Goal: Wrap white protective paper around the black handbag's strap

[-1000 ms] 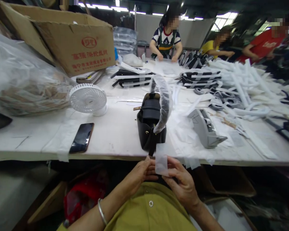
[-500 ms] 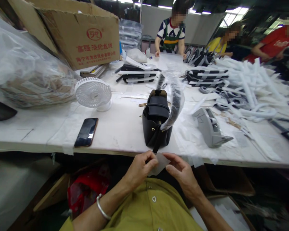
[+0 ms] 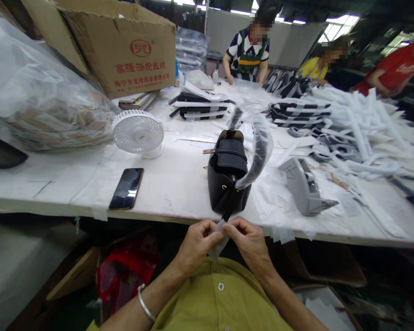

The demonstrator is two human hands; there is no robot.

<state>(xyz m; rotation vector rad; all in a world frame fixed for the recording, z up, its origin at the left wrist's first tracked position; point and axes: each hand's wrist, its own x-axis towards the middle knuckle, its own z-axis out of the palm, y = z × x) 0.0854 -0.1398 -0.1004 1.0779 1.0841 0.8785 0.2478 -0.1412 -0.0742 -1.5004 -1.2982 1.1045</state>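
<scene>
A black handbag (image 3: pixel 227 184) stands at the table's front edge, its handle (image 3: pixel 261 149) sheathed in clear plastic. From its near side a black strap (image 3: pixel 230 209) runs down towards my fingers. My left hand (image 3: pixel 200 241) pinches a translucent white sheet (image 3: pixel 218 248) just off the table edge. My right hand (image 3: pixel 246 239) is closed on the same sheet from the other side, its thumb and forefinger near the strap's end. The sheet lies around or against that end; my fingers hide exactly how.
A phone (image 3: pixel 127 188) and a white fan (image 3: pixel 138 133) are on the left of the table (image 3: pixel 179 193). To the right is a grey tape dispenser (image 3: pixel 301 188). Wrapped straps (image 3: pixel 362 119) are heaped farther right. A cardboard box (image 3: pixel 124 50) stands behind the fan. Co-workers are across the table.
My right hand has moved left and closed on the sheet, which was flatter and more spread out before. The view has shifted slightly. The co-worker opposite has lowered a clear sheet.
</scene>
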